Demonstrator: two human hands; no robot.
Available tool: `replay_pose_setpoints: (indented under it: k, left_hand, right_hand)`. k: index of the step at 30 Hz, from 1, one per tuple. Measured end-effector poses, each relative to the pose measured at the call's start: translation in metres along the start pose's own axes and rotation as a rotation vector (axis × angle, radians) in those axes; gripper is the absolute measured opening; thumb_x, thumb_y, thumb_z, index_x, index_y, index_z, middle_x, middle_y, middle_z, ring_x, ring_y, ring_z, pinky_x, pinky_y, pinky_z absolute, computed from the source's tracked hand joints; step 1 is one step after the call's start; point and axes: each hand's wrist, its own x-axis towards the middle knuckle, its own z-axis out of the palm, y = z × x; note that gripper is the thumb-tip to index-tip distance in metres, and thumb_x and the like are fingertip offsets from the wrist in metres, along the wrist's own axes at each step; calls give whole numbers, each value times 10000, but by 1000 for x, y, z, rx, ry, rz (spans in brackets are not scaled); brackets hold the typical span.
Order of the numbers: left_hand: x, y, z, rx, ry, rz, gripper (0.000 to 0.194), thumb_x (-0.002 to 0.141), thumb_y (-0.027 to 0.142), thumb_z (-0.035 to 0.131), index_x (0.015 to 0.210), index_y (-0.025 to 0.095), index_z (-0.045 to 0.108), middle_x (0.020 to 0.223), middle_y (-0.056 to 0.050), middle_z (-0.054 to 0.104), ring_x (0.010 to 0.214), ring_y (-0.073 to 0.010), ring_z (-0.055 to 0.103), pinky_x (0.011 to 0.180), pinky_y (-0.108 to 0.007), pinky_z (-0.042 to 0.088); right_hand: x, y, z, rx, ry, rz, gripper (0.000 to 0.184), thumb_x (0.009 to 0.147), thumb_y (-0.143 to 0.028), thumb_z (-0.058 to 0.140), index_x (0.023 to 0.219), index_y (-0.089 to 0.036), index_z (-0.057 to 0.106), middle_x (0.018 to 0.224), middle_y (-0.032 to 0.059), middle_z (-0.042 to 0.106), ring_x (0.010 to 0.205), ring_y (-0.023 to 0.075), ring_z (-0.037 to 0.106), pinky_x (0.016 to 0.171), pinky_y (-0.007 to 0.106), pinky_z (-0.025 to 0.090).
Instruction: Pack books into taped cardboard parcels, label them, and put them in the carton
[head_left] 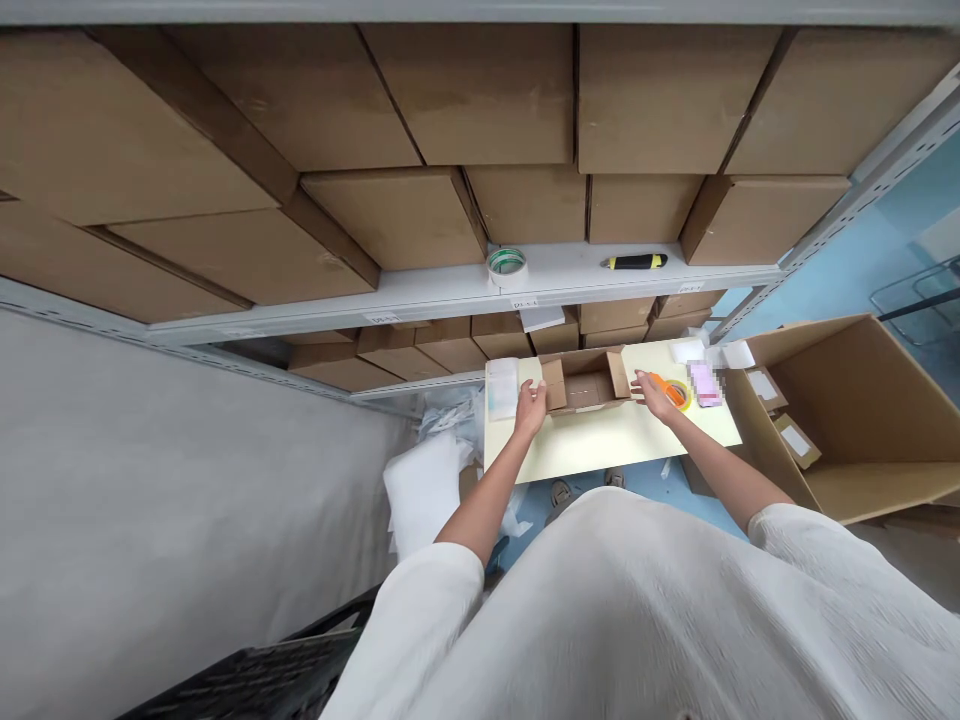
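A small cardboard box (pixel 589 388) stands on a pale yellow tabletop (pixel 592 445) with its top open and its end flaps spread outward. At its left flap is my left hand (pixel 531 408), fingers apart and not closed round anything. My right hand (pixel 652 395) is beside the right flap, its fingers stretched toward the box; whether they touch it I cannot tell. Just behind the right hand lies an orange tape dispenser (pixel 664 387) with a roll of yellow tape (pixel 681 394). A clear plastic packet (pixel 502 388) lies left of the box.
A metal shelf (pixel 442 295) full of cartons rises in front, bearing a tape roll (pixel 508 265) and a utility knife (pixel 636 262). On the right stands a large open carton (pixel 862 410) holding small boxes. White foam sheets (pixel 427 485) are at the left, near a black crate (pixel 300 670).
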Motion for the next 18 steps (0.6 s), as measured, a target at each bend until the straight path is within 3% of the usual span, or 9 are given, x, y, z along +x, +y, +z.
replay_pose_setpoints:
  k: [3, 7, 10, 13, 15, 18]
  left_hand:
    - [-6, 17, -1, 104, 16, 225, 409, 1038, 389, 576, 1412, 223, 592, 1447, -172, 646, 1356, -301, 638, 1166, -461, 505]
    - [-3, 50, 1, 166, -94, 483, 316, 1044, 256, 498, 1297, 240, 688, 1379, -127, 707, 1320, -288, 660, 1157, -458, 522]
    - [6, 70, 7, 253, -234, 575, 392, 1019, 164, 459, 1298, 253, 719, 1348, -91, 756, 1285, -277, 686, 1148, -450, 531]
    - [13, 77, 12, 397, -437, 625, 478, 935, 108, 516, 1324, 272, 742, 1360, -63, 775, 1283, -277, 696, 1157, -432, 522]
    - [15, 76, 13, 482, -532, 633, 499, 888, 107, 571, 1318, 277, 758, 1359, -65, 779, 1301, -298, 690, 1188, -442, 488]
    - [14, 69, 7, 545, -548, 600, 432, 888, 142, 611, 1261, 277, 780, 1316, -105, 782, 1341, -348, 661, 1249, -499, 405]
  right_hand:
    - [7, -7, -2, -141, 104, -169, 591, 1035, -596, 471, 1500, -255, 601, 1486, 145, 656, 1302, 285, 674, 1145, 489, 553]
    - [19, -35, 5, -245, 123, -438, 424, 1007, -414, 522, 1345, -246, 716, 1418, 130, 695, 1248, 284, 685, 1118, 487, 566]
    - [25, -59, 16, -403, -12, -596, 400, 1016, -266, 485, 1303, -248, 762, 1341, 105, 754, 1281, 283, 668, 1145, 486, 537]
    - [27, -75, 27, -588, -244, -674, 455, 985, -160, 498, 1330, -253, 779, 1302, 87, 786, 1229, 270, 693, 1113, 446, 542]
    - [25, -82, 31, -688, -365, -674, 473, 963, -140, 533, 1350, -262, 778, 1311, 80, 786, 1186, 266, 709, 1074, 417, 547]
    - [21, -88, 28, -832, -423, -606, 369, 982, -197, 596, 1279, -269, 802, 1285, 88, 789, 1225, 297, 688, 1101, 422, 502]
